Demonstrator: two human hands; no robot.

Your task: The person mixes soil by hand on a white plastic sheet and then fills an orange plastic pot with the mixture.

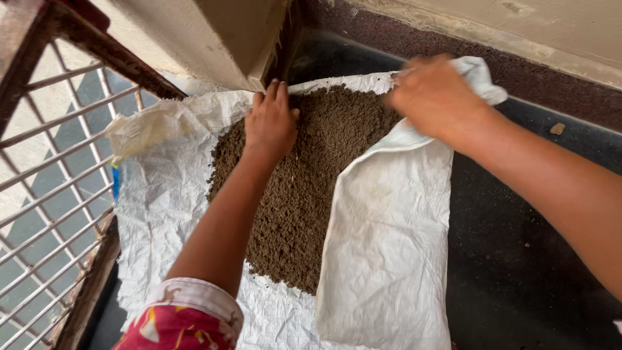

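The head view looks down on a pile of brown soil [304, 188] spread over a white woven sack [162, 207] that lies flat on a dark floor [518, 259]. The left hand [271, 120] rests palm down on the far end of the soil, its fingers straight and held close together, the fingertips reaching the edge of the sack just below a beige wall corner [240, 39]. Nothing is gripped in it; it lies flat on the soil. A red and white patterned sleeve [184, 317] covers the upper part of that arm at the bottom of the picture.

The right hand [435, 97] is blurred, at the far right corner of the sack. Its fingers are curled and closed over a bunched white fold of sack [483, 81], which sticks out past the knuckles. From that hand the right side of the sack [389, 246] is folded over, and its edge covers the right margin of the soil.

On the left a rusty metal grille [52, 181] runs alongside the sack, and the sack's crumpled left corner [149, 126] is raised next to it. A small pebble [556, 128] lies on the floor, well apart from the sack.
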